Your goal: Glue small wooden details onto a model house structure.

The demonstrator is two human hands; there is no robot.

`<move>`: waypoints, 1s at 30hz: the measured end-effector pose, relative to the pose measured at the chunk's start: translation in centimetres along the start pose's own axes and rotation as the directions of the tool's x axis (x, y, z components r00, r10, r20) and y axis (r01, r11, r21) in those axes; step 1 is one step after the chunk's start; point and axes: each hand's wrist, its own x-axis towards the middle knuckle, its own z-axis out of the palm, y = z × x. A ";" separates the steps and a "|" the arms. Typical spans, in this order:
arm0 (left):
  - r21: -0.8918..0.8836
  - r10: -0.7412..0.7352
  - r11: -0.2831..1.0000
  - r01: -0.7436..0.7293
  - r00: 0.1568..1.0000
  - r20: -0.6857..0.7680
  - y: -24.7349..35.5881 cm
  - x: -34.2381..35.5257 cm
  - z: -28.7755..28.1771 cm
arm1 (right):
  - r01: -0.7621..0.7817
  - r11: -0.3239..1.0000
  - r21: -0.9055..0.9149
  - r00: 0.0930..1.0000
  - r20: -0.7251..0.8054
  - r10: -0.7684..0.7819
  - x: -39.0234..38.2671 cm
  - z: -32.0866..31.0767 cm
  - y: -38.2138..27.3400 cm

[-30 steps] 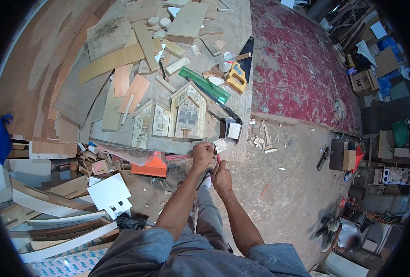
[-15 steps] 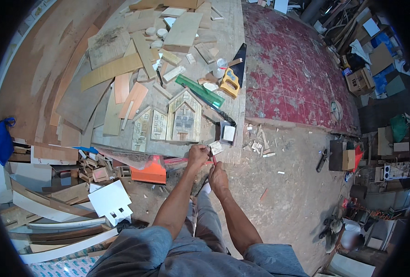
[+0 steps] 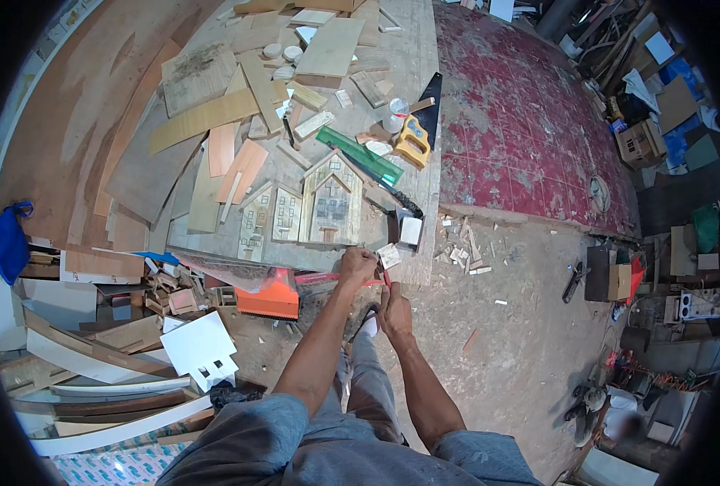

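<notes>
My left hand [image 3: 359, 264] is closed at the workbench's near edge, its fingertips pinched; what they hold is hidden. Just to its right, my right hand [image 3: 395, 311] wraps round a red-handled tool [image 3: 386, 277] whose dark end reaches toward the left fingers. I cannot make out the tool's exact kind. Beside that dark end, a small pale wood piece [image 3: 389, 256] lies by the bench edge. Beyond my left hand, flat wooden house-shaped panels [image 3: 332, 202] with window and door details lie on the bench. A small dark container with a white block [image 3: 411, 231] stands right of them.
A yellow-handled saw [image 3: 414, 142], a green clear strip [image 3: 360, 154] and a white jar [image 3: 395, 115] lie farther back among wood offcuts [image 3: 327, 53]. An orange object [image 3: 267, 296] sits below the bench edge. Wood scraps [image 3: 465, 247] litter the floor at right.
The view has shifted slightly, so the bench appears a little farther right. My left hand has moved slightly forward; my right hand still grips the red-handled tool.
</notes>
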 end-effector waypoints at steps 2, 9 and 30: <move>0.056 0.065 0.997 -0.062 0.996 -0.055 -0.5 -0.1 -0.4 | -0.021 1.000 -0.012 1.000 0.004 0.021 -0.5 0.1 -1.1; 0.114 0.039 0.993 -0.031 0.997 -0.064 -1.1 0.2 0.0 | -0.068 0.997 -0.031 0.997 0.024 0.068 0.0 0.7 -1.2; -0.019 0.500 0.856 -0.516 0.839 -0.215 -2.2 -0.9 1.3 | -0.101 0.993 -0.057 0.992 0.067 0.105 1.3 -1.0 -1.6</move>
